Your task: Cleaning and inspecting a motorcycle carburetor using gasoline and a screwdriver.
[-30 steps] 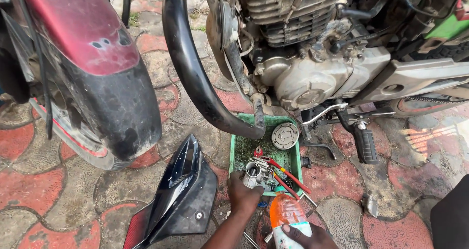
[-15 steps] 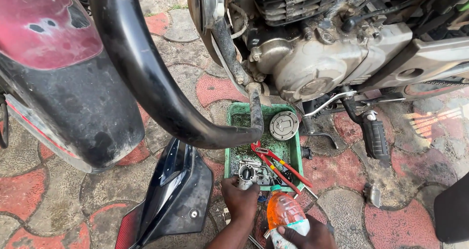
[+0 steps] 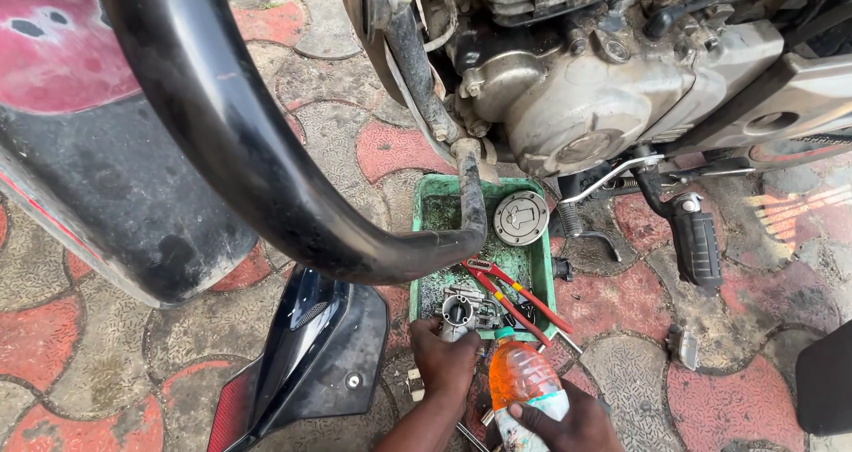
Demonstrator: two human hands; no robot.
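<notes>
1. The left hand (image 3: pixel 446 363) closes its fingers around a small grey metal carburettor (image 3: pixel 461 312), holding it at the near edge of a green tray (image 3: pixel 435 205).
2. The right hand (image 3: pixel 568 421) grips a clear plastic bottle (image 3: pixel 522 381) of orange liquid around its lower part; the bottle stands nearly upright, its neck close beside the carburettor.
3. Red-handled pliers (image 3: pixel 510 292) lie in the tray, slanting from its middle toward the near right corner, just right of the carburettor.
4. A round grey metal cap (image 3: pixel 521 218) rests at the tray's far right corner.
5. The tray sits on a pavement (image 3: pixel 373 150) of red and grey stones, under a motorcycle engine (image 3: pixel 586 97).
6. A thick black curved guard bar (image 3: pixel 240 150) sweeps across the view above the tray and ends over its middle.
7. A black body panel with a red reflector (image 3: pixel 306 363) lies on the ground just left of the left hand.
8. A black footpeg (image 3: pixel 699 243) hangs to the right of the tray.
9. A red and black fender (image 3: pixel 80 133) fills the far left.
</notes>
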